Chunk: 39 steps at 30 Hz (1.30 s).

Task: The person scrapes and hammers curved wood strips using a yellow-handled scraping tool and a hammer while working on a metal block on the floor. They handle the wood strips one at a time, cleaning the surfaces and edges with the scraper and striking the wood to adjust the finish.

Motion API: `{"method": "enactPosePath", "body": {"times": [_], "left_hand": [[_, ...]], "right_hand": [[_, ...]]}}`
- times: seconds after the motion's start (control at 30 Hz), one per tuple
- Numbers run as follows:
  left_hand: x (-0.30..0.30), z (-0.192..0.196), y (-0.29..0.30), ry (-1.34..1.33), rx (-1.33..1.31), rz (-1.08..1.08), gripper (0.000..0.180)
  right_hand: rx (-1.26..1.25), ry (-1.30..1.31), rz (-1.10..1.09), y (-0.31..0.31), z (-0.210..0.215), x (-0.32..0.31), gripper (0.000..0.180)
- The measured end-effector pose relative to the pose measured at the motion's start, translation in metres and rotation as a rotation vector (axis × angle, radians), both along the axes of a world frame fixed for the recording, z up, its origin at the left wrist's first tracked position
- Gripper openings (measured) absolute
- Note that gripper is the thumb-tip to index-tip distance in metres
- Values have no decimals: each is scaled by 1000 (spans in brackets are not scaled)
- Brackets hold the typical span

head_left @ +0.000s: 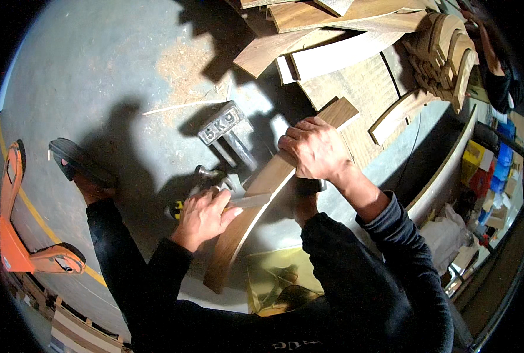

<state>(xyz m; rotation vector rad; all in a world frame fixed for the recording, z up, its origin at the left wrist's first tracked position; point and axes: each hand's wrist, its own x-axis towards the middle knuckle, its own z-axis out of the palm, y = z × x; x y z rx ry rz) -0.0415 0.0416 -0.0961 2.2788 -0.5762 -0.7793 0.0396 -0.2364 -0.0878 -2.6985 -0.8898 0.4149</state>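
A curved brown wooden piece (233,242) slants across in front of me, its near end low and its far end up by the stacked boards. My right hand (318,147) is closed over its upper part, fingers wrapped over the far edge. My left hand (204,216) grips a flat, pale grey strip (251,200), which lies across the wood's face; its exact kind is unclear. Just beyond the left hand are a metal tool with a rounded end (210,173) and a yellow-and-black part (176,209), both partly hidden.
A metal block with bars (222,123) stands on the floor beyond my hands. Wooden boards (344,56) and stacked curved pieces (444,53) fill the far right. An orange forked frame (16,235) is at left, a yellow bag-like sheet (262,282) below, coloured bins (500,153) right.
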Motion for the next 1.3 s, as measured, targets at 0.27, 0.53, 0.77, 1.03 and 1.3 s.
{"method": "enactPosePath", "body": {"times": [0.27, 0.53, 0.77, 1.03, 1.3], "left_hand": [[-10, 2, -5, 376, -48, 154, 44], [2, 8, -9, 159, 67, 22, 40], [-10, 1, -10, 217, 27, 117, 38], [3, -6, -5, 870, -91, 363, 48], [2, 10, -10, 63, 164, -31, 44]], "right_hand": [[3, -40, 3, 1, 1, 3, 15], [-14, -34, 23, -2, 0, 4, 17], [-25, -32, 19, -2, -1, 2, 16], [-26, -92, 24, -2, -3, 3, 16], [-17, -63, 2, 0, -3, 0, 18]]}}
